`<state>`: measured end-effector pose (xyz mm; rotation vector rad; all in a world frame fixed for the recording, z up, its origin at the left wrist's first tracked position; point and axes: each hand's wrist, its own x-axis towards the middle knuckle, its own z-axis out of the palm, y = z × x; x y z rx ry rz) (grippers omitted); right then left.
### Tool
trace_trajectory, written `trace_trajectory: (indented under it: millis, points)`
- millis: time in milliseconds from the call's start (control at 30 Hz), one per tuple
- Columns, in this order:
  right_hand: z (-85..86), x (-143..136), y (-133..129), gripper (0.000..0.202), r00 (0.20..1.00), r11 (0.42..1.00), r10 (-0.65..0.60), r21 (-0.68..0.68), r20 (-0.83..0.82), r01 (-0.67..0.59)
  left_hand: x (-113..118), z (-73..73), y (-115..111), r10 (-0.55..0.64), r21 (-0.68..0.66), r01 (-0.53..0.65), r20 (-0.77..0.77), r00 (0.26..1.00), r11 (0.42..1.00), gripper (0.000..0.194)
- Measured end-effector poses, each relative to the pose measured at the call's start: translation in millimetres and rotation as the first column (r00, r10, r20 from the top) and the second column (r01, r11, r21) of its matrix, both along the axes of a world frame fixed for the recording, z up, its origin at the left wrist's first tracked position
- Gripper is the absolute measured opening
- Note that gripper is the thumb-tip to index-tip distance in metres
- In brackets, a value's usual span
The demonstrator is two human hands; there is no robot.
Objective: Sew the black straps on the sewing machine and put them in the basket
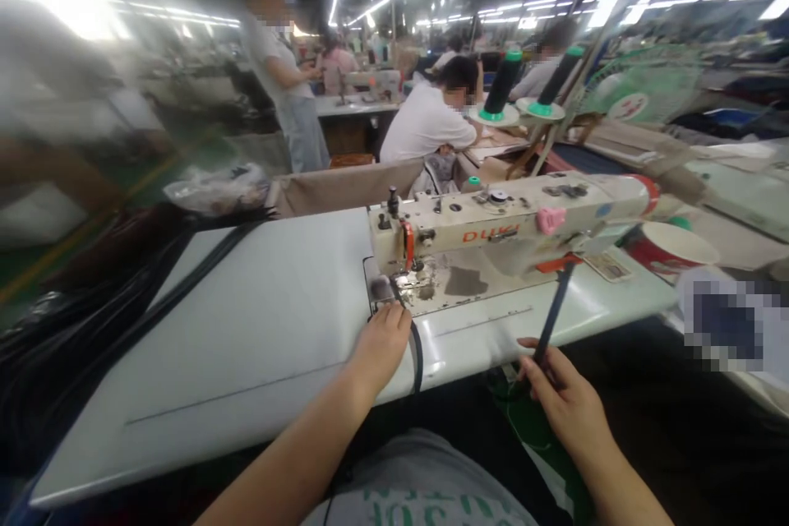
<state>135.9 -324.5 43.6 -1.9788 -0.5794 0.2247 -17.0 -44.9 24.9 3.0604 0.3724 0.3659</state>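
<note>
The right grip [564, 396] pinched a flat, straight dark strip [556, 308] slanting up above it. A narrow, curved black strip [418, 355] lay just beside the left grip [383, 341], whose closure I couldn't tell.

"DUKI" [491, 234] is printed in orange on the sewing machine [523, 209]; in front of the machine, green capitals [444, 508] are borne by a grey shirt [407, 468] – not surely legible; behind it, the fan [653, 82] is labelled in red – too blurred to be read.
</note>
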Motion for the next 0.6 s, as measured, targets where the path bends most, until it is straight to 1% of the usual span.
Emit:
trace_trajectory:
  millis: [100,200,400,600]
  points:
    - [2.7,-13.0,8.1,0.052,0.986,0.984,0.164,-0.075,-0.013,-0.164,1.0,-7.2,3.1,-0.009,0.058,0.004,0.090,0.996,0.998,0.031]
    - [1.6,-20.2,18.0,0.056,0.962,0.954,0.271,-0.126,-0.020,-0.271,2.2,-10.8,3.4,-0.039,0.100,0.023,0.155,0.987,0.995,0.028]
    - [0.5,-24.9,38.9,0.063,0.943,0.929,0.331,-0.166,-0.026,-0.331,2.7,-7.8,2.2,-0.028,0.112,0.008,0.181,0.983,0.994,0.024]
    - [3.9,-30.7,57.0,0.066,0.937,0.922,0.348,-0.184,0.003,-0.342,3.7,-6.0,1.5,-0.030,0.104,0.012,0.173,0.984,0.994,0.022]
